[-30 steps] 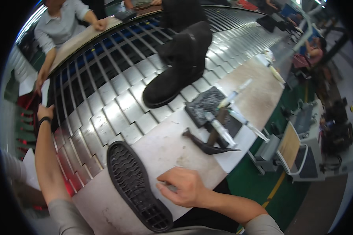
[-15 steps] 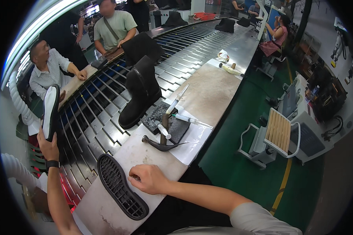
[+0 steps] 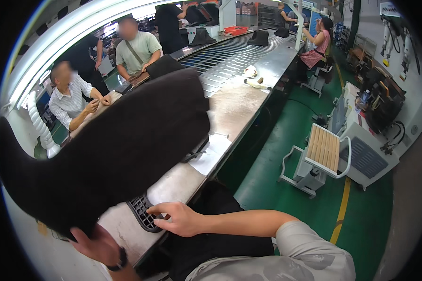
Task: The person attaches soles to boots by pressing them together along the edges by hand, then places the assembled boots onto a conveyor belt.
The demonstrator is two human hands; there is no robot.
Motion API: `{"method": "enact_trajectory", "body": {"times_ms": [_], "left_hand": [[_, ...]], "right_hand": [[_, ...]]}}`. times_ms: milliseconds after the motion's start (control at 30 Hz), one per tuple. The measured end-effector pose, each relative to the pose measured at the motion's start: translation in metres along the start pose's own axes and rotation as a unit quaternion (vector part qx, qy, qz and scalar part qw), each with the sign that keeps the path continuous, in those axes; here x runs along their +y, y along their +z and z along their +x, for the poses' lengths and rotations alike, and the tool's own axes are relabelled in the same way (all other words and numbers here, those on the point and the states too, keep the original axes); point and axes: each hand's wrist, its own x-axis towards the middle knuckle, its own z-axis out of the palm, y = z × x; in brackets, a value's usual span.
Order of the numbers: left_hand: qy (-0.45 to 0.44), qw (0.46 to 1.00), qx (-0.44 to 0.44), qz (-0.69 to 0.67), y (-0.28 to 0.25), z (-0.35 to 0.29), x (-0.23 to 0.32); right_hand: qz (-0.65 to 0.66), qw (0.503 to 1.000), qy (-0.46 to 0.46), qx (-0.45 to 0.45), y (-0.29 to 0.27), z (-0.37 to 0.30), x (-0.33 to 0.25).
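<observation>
A large black boot fills the left half of the view, lying slantwise close to me and slightly blurred. My left hand grips it at its lower end, some fingers hidden behind it. My right hand is above the table with thumb and forefinger apart, holding nothing I can see. Its fingertips are at the edge of a black lattice-patterned shoe sole, which lies tread up on the worktable. The boot covers most of that sole and the tools beyond it.
A roller conveyor runs along the worktable, with another dark boot on it. Two people are across the line. A hammer lies farther up. On my right stands a slatted wooden seat by a white machine.
A black boot now rises in front of me in my left hand, where a white-faced sole shape was held up before. My right hand's fingers have spread, near the sole's edge.
</observation>
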Motion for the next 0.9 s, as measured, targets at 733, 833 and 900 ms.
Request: {"method": "enact_trajectory", "body": {"times_ms": [733,833,900], "left_hand": [[-0.303,0.732,-0.541,0.281,0.018,-0.191,-0.037],[-0.318,0.747,-0.538,0.228,0.024,-0.177,-0.038],[-0.481,0.800,-0.354,0.065,0.035,-0.156,-0.040]], "right_hand": [[-0.464,0.873,0.141,0.059,-0.073,-0.177,-0.058],[-0.359,0.915,0.174,0.054,-0.089,-0.159,-0.078],[-0.067,0.966,0.196,0.155,-0.089,-0.149,-0.089]]}}
